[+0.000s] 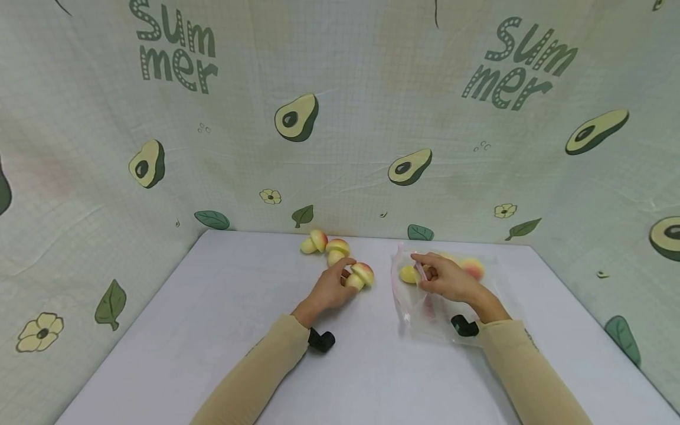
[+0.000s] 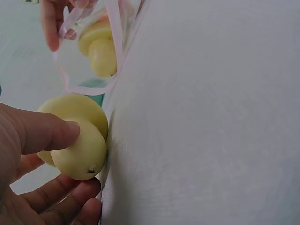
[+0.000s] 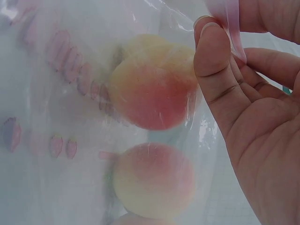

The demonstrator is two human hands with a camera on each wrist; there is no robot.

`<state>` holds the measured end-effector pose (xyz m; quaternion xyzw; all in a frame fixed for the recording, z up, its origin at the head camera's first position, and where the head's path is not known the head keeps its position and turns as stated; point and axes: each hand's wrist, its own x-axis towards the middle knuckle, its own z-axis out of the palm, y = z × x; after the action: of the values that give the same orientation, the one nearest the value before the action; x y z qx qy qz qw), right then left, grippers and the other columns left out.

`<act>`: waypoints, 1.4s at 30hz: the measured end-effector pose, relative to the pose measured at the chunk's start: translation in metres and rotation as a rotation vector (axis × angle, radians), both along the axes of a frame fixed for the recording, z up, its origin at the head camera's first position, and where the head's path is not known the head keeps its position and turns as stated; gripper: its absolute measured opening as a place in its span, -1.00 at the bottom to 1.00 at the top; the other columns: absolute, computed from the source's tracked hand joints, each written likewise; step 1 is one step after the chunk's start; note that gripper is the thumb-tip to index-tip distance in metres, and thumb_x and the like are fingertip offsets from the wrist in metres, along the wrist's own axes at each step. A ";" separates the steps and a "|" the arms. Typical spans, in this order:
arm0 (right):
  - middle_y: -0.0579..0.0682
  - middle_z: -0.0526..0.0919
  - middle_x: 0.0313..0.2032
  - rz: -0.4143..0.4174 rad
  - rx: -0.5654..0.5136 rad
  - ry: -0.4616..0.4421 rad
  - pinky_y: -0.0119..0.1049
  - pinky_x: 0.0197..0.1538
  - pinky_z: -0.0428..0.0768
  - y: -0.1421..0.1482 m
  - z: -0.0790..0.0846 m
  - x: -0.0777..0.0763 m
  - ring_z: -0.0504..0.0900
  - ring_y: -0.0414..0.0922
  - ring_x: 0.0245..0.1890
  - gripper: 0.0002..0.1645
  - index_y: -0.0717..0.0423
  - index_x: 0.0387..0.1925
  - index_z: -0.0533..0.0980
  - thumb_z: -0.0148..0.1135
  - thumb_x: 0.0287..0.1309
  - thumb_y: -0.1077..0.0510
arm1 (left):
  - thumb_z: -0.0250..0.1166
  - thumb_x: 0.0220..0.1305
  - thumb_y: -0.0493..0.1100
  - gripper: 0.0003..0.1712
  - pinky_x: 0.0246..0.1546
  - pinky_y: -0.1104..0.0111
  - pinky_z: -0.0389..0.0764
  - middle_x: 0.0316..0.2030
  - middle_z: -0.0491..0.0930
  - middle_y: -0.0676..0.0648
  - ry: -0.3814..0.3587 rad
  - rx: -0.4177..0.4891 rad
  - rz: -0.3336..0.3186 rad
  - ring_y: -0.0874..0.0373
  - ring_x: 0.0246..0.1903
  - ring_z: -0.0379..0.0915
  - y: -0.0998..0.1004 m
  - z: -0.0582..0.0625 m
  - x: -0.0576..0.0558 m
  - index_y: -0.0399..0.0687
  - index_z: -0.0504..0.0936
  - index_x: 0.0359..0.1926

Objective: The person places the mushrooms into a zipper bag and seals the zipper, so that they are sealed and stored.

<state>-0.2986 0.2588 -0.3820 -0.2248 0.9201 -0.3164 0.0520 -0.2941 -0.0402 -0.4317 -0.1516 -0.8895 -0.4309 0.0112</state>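
Observation:
My left hand (image 1: 330, 287) holds a yellow toy mushroom (image 2: 83, 157) with a red-tinged cap. The thumb lies over its stem and fingers are beneath, low over the table. To the right, my right hand (image 1: 450, 278) pinches the pink-edged rim of a clear plastic zip bag (image 1: 443, 327). Its mouth gapes toward the left hand, with a mushroom (image 2: 102, 55) just inside. Through the film in the right wrist view, red-and-yellow caps (image 3: 157, 98) show, partly blurred by the plastic. Pink printed marks run along the bag.
Two more toy mushrooms, one (image 1: 337, 251) just beyond the left hand and another (image 1: 314, 242) farther back, stand on the white table (image 1: 234, 307). A cloth backdrop (image 1: 345, 195) printed with avocados and leaves rises behind the table and at both sides.

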 end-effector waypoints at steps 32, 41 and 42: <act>0.02 0.40 -0.28 -0.003 -0.003 0.003 -0.33 -0.39 0.44 0.000 -0.001 -0.001 0.38 -0.05 -0.29 -0.21 0.14 0.35 0.28 0.34 0.08 0.26 | 0.35 0.13 -0.26 -0.39 -0.13 0.24 0.52 -0.11 0.55 -0.12 -0.002 0.049 -0.052 0.08 -0.14 0.50 0.004 -0.003 0.001 -0.05 0.39 0.22; 0.02 0.40 -0.26 -0.021 0.004 -0.015 -0.33 -0.38 0.46 -0.001 0.001 0.000 0.39 -0.05 -0.27 -0.20 0.12 0.37 0.26 0.33 0.09 0.24 | 0.33 0.15 -0.26 -0.41 -0.09 0.21 0.53 -0.07 0.54 -0.17 -0.001 0.097 -0.060 0.00 -0.10 0.51 0.006 -0.002 0.003 -0.07 0.40 0.22; 0.02 0.40 -0.26 -0.024 0.003 -0.019 -0.32 -0.38 0.47 -0.001 0.001 0.000 0.39 -0.04 -0.27 -0.20 0.11 0.37 0.26 0.33 0.09 0.23 | 0.33 0.15 -0.26 -0.41 -0.08 0.22 0.53 -0.07 0.54 -0.17 -0.005 0.102 -0.060 0.01 -0.10 0.51 0.007 -0.002 0.003 -0.06 0.40 0.22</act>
<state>-0.2983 0.2577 -0.3811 -0.2106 0.9228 -0.3176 0.0573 -0.2909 -0.0337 -0.4339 -0.1763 -0.8614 -0.4763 0.0038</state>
